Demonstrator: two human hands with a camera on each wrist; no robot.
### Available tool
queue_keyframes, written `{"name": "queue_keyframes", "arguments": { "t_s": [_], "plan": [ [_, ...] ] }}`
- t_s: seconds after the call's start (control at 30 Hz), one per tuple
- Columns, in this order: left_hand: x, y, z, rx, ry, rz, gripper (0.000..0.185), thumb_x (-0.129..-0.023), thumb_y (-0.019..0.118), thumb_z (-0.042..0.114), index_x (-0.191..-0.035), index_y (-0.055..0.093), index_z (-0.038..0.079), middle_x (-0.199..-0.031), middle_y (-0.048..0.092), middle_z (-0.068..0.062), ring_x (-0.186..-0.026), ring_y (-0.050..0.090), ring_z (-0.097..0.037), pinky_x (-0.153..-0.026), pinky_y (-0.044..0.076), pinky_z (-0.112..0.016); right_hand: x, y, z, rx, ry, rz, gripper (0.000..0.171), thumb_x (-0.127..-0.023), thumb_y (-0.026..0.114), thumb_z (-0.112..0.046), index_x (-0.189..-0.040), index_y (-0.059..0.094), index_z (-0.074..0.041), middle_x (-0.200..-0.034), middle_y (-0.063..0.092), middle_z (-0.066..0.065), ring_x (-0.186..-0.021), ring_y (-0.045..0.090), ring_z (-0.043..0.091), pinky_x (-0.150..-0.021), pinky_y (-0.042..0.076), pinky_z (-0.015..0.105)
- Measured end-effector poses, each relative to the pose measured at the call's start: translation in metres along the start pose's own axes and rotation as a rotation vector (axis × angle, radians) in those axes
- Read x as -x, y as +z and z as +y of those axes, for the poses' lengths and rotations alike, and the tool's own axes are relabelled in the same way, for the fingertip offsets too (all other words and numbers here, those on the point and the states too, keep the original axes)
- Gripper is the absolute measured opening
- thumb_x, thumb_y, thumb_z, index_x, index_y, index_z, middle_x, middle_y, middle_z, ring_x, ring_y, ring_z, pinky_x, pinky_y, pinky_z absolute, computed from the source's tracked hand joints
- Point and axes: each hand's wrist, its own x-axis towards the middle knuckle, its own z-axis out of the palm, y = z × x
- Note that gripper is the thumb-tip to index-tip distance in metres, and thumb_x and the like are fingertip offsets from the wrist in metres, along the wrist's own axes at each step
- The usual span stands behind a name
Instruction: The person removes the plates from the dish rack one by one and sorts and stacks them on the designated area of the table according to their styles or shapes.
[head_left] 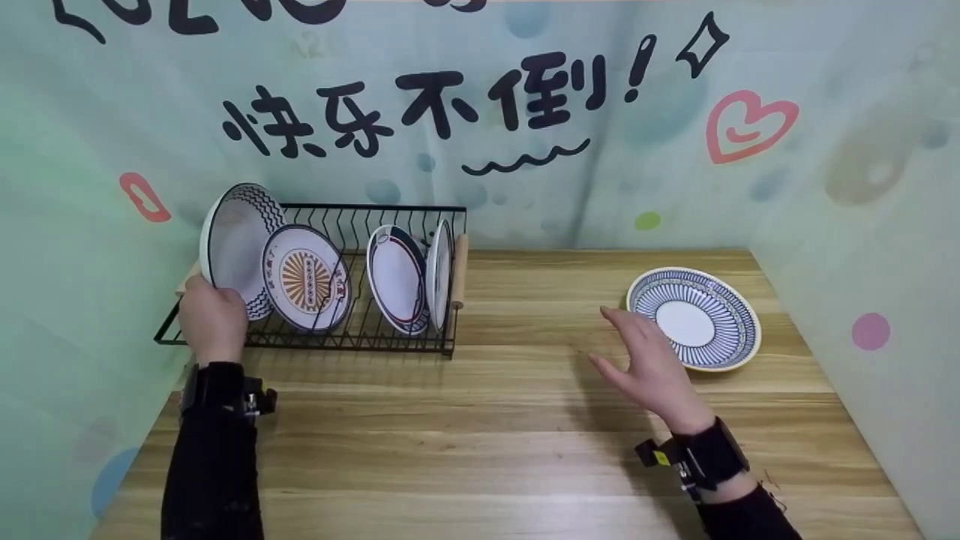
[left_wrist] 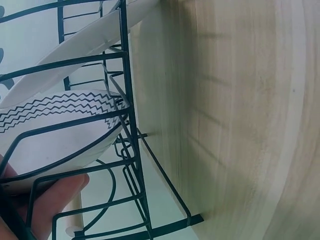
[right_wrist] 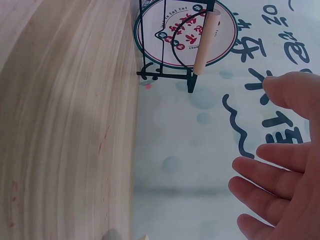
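We grip the zigzag-patterned bowl with our left hand; it stands on edge at the left end of the black wire dish rack. Our right hand, spread wide, hovers near the blue-patterned plate on the bench.

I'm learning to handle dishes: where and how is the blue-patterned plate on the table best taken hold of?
Probably by its left rim, from the left and slightly above: the blue-patterned plate lies face up, its rim sloping outward, with more room there than toward the backdrop on its right.
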Motion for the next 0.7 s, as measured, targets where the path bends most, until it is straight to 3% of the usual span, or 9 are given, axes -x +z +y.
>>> {"name": "queue_keyframes", "arguments": {
  "t_s": [0.37, 0.7],
  "plan": [
    [0.004, -0.011, 0.003, 0.073, 0.018, 0.136, 0.034, -0.098, 0.037, 0.005, -0.118, 0.05, -0.019, -0.113, 0.059, -0.04, -0.104, 0.058, -0.054, -0.087, 0.046, -0.062, -0.007, 0.001, -0.003, -0.013, -0.001, 0.008, 0.067, -0.083, 0.079, -0.024, -0.136, 0.051, 0.005, -0.129, 0.058, 0.023, -0.12, 0.052, 0.038, -0.106, 0.039, 0.05],
    [0.005, -0.027, 0.008, 0.136, -0.003, 0.177, 0.04, -0.1, 0.036, 0.01, -0.129, 0.047, -0.015, -0.126, 0.057, -0.035, -0.116, 0.056, -0.047, -0.098, 0.045, -0.057, -0.008, 0.001, -0.005, -0.021, 0.005, 0.015, 0.067, -0.084, 0.078, -0.025, -0.136, 0.051, 0.006, -0.13, 0.057, 0.024, -0.122, 0.051, 0.039, -0.107, 0.038, 0.051]
  ]
}}
